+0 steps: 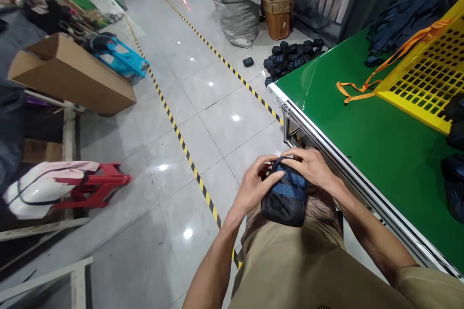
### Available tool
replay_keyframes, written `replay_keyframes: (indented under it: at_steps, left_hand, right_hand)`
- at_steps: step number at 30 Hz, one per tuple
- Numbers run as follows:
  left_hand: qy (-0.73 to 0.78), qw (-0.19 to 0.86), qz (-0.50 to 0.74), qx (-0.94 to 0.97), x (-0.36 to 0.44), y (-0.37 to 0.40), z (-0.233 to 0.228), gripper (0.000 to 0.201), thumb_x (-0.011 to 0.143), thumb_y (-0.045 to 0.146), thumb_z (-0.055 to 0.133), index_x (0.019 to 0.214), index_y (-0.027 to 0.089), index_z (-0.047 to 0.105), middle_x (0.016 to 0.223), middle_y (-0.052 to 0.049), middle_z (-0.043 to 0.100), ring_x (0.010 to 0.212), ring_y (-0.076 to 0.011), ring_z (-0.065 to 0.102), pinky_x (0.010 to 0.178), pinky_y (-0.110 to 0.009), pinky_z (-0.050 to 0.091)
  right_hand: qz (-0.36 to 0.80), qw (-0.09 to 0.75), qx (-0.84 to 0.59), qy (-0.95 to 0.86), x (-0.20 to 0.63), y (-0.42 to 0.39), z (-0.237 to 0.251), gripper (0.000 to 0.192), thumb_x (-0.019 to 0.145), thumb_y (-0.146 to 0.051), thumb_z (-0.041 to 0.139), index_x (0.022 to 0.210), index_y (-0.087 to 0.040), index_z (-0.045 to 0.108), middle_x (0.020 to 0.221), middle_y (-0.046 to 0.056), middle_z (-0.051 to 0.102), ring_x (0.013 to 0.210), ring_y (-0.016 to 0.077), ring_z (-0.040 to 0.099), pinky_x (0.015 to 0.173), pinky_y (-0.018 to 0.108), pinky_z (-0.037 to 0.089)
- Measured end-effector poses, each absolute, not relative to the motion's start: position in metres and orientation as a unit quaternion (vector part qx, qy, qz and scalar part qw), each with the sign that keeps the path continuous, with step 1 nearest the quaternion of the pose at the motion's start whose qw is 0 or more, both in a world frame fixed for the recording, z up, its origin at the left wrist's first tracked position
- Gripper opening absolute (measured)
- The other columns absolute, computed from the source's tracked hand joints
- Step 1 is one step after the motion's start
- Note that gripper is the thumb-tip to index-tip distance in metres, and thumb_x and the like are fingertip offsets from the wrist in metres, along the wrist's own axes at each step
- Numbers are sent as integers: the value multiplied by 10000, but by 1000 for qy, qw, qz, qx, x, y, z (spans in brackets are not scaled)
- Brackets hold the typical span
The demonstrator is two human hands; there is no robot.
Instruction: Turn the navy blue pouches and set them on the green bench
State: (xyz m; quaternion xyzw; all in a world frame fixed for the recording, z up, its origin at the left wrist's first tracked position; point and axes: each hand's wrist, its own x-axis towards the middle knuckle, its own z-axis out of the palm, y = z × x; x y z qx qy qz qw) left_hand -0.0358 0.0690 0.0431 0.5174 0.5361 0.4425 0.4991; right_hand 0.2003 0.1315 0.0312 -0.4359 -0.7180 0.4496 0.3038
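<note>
Close in front of my body I hold a small dark blue and black fabric pouch [286,198]. My left hand [258,181] grips its left side, thumb across the top face and fingers curled behind. On the upper right edge, my right hand [308,166] has its fingers closed over the rim near a thin dark strap. The palm sides of both hands and whatever is inside the pouch are hidden. To the right is the green tabletop [337,111], apart from both hands.
A yellow perforated basket [416,101] with an orange strap [362,89] stands on the table. Several dark rolled bundles [290,58] lie on the floor by a grey sack [237,9] and a brown bin [278,14]. At left are a cardboard box [79,77] and a red stool [97,186].
</note>
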Motion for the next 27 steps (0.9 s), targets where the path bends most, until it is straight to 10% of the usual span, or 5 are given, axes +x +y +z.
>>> replay_keyframes:
  at_steps: [6,12,19,27]
  left_hand:
    - [537,437,431,579,7,34,1,284,1131,432,643,1223,259,849,1266,-73,849,1212,-253,771,1134,-394,572]
    - [470,712,373,364,13,19,-9,368,1009,548,830,1087,189,839,987,-54,826,896,-201,733,824,-288,548]
    - [409,802,420,117,-3,13,0,391,861,432,1004,1013,152,777,912,-46,774,800,-149,707,782,-247,548]
    - [419,769,481,34,-4,14,-5,528,759,285,1055,1137,202,697,797,55,648,733,-109,644,768,-218,543]
  right_hand:
    - [434,279,-393,-761,228,96,27,395,1147,-558,663,1022,-264,895,967,72,827,928,265,729,873,377,548]
    - [553,239,-430,-673,245,72,19,481,1118,-569,697,816,-216,820,828,38,750,820,216,692,760,325,519]
    - [490,249,-470,-691,256,46,-1,306,1168,-428,612,1272,-275,855,1260,75,827,1192,269,752,1111,389,543]
    - [718,209,-443,-494,264,38,19,448,962,-651,849,1002,-204,856,949,52,796,827,207,701,731,305,548]
